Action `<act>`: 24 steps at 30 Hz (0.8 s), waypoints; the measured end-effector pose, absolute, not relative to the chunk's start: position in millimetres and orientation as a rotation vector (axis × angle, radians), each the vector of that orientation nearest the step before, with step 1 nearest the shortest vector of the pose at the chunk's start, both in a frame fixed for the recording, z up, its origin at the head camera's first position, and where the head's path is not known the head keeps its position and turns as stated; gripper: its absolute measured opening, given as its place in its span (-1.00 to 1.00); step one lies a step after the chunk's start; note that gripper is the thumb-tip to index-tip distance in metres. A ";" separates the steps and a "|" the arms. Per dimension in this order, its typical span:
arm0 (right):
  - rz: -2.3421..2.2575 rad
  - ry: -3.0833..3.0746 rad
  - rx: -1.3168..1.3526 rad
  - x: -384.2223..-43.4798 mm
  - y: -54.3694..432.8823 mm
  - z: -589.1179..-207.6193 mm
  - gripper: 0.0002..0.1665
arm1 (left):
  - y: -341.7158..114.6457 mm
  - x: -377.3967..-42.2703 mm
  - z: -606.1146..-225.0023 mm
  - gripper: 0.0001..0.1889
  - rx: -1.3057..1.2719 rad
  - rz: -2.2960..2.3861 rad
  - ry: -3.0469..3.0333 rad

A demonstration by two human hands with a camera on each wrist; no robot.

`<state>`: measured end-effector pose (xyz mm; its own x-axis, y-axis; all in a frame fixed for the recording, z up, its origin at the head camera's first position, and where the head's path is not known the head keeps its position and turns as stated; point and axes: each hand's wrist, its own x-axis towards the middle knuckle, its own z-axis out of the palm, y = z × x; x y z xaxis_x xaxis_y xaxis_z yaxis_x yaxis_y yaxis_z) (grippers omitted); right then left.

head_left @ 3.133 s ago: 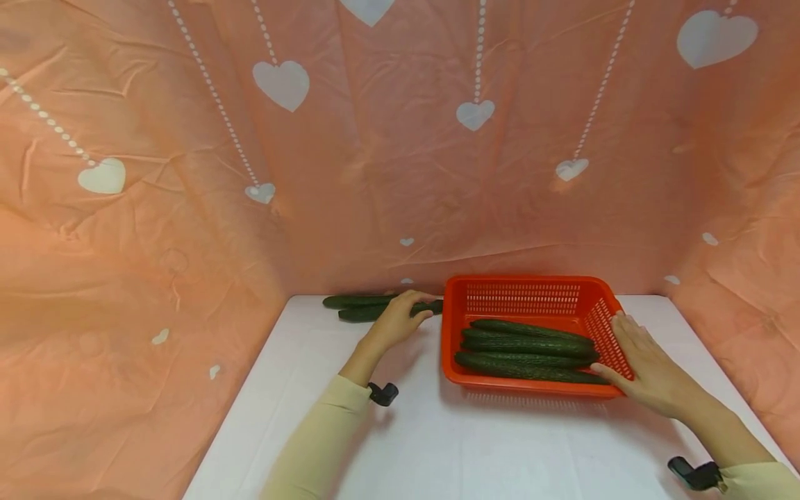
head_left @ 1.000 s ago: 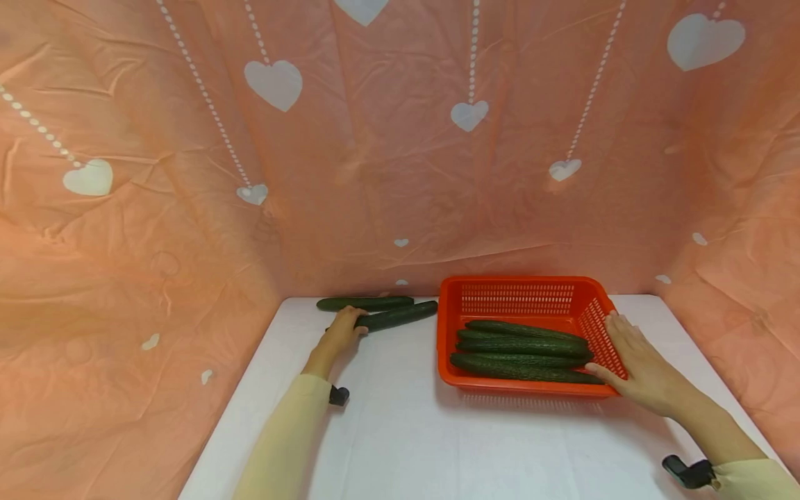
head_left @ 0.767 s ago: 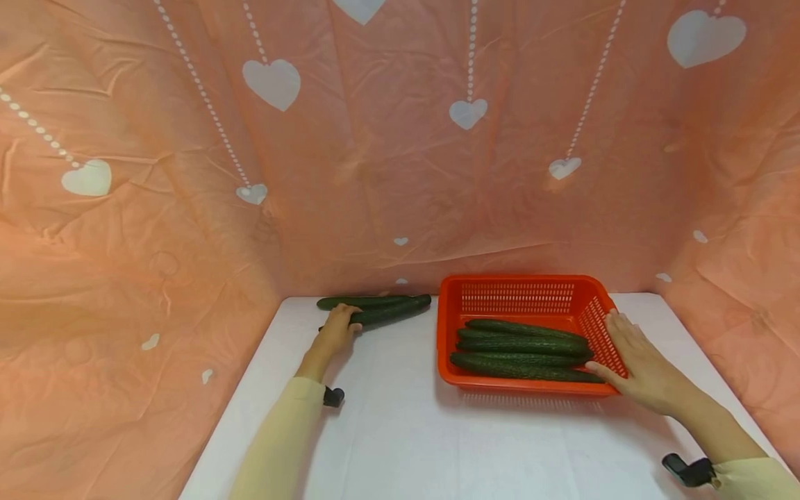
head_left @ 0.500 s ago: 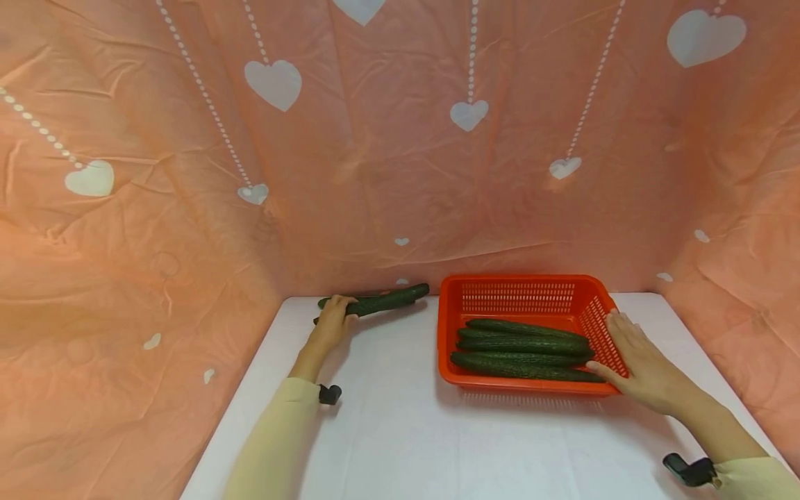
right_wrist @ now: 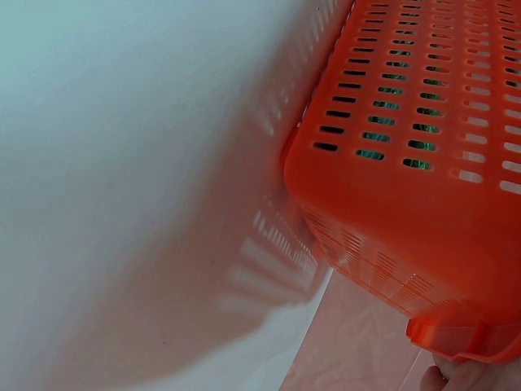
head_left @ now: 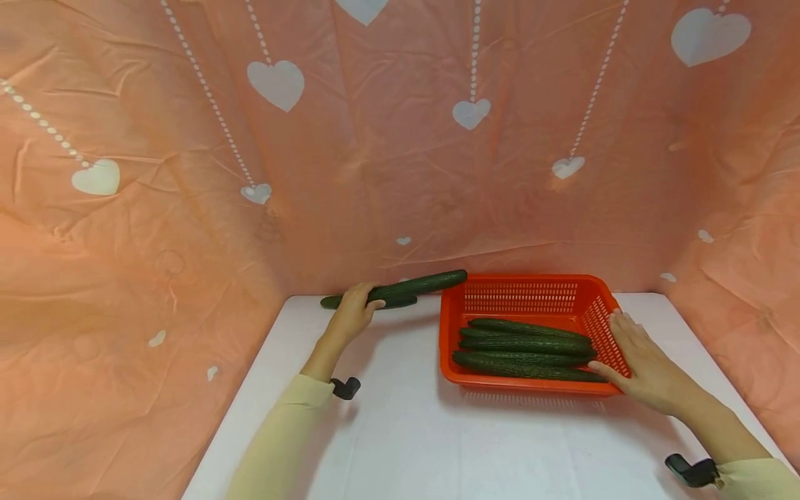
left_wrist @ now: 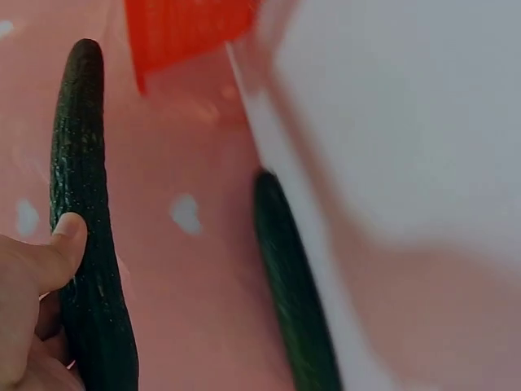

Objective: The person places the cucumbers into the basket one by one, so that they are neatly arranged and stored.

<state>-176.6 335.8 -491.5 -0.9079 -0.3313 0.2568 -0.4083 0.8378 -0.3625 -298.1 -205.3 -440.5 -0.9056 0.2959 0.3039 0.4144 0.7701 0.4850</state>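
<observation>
My left hand (head_left: pixel 352 314) grips a dark green cucumber (head_left: pixel 428 282) near its left end, raised off the table and tilted up to the right. The left wrist view shows the thumb pressed along this cucumber (left_wrist: pixel 85 179). Behind and below it, a second cucumber (head_left: pixel 400 301) lies on the table by the back edge. To the right stands a red plastic basket (head_left: pixel 531 386) with several cucumbers (head_left: pixel 528 344) lying side by side inside. My right hand (head_left: pixel 650 368) rests on the basket's right rim with fingers extended and thumb spread toward the front corner.
A white cloth covers the table (head_left: pixel 425 444). Orange drapes with white hearts (head_left: pixel 387 160) hang at the back and both sides. The basket's slotted wall (right_wrist: pixel 391 122) fills much of the right wrist view.
My left hand moved left along the cucumbers, took hold of one and lifted it, then carried it up and right toward the basket. The right hand and basket stayed in place.
</observation>
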 end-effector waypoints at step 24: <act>0.607 -2.824 0.569 -174.5 331.6 -494.0 0.21 | -67.2 -311.2 -420.2 -0.55 -0.826 -0.856 -2.819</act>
